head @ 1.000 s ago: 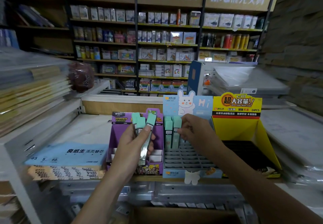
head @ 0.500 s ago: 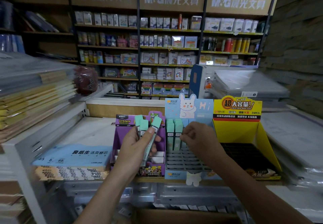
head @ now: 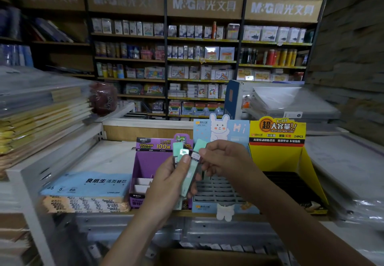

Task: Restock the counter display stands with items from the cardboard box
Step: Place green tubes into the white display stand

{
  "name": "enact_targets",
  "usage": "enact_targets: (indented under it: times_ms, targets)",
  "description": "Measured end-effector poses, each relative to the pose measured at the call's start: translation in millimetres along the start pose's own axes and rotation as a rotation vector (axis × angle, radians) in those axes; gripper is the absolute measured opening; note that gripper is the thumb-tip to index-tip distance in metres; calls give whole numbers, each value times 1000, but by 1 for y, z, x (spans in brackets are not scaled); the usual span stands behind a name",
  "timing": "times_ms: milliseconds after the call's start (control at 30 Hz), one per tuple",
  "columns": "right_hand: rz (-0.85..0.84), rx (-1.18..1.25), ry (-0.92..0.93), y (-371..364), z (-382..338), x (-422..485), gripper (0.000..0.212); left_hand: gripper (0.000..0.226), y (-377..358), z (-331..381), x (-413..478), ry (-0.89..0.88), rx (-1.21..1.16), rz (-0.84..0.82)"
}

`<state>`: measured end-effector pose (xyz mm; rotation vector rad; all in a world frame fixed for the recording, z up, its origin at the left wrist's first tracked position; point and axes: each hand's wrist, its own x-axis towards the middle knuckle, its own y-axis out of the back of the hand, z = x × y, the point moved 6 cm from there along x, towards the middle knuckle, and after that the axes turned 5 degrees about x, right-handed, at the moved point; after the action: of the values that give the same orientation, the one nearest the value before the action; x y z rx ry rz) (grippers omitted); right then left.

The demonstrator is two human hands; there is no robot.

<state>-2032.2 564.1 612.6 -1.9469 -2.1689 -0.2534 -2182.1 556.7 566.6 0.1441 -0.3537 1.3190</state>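
Two hands share a bundle of mint-capped lead cases [head: 189, 179] above the desk's [head: 187, 213] front edge.
The left hand [head: 168, 184] grips the bundle and the right hand [head: 226, 161] pinches one case's top; how many cases there are is unclear. The hands hide the rear slots of the blue bunny stand [head: 220, 128], which sits between the purple stand [head: 153, 157] and the yellow stand [head: 276, 157]. The cardboard box [head: 207, 257] is dim and cut off at the bottom.
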Motion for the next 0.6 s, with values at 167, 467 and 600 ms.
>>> enact_targets:
  times_ms: [167,467,600]
  targets:
    - [70,33,76,23,-16,3,21,36,17,2,-3,37,20,173]
    - [137,-428,212,41,-4,13,4,34,37,5,-6,63,112,253]
    - [131,-530,220,41,5,19,8,24,36,-1,-5,129,-4,218]
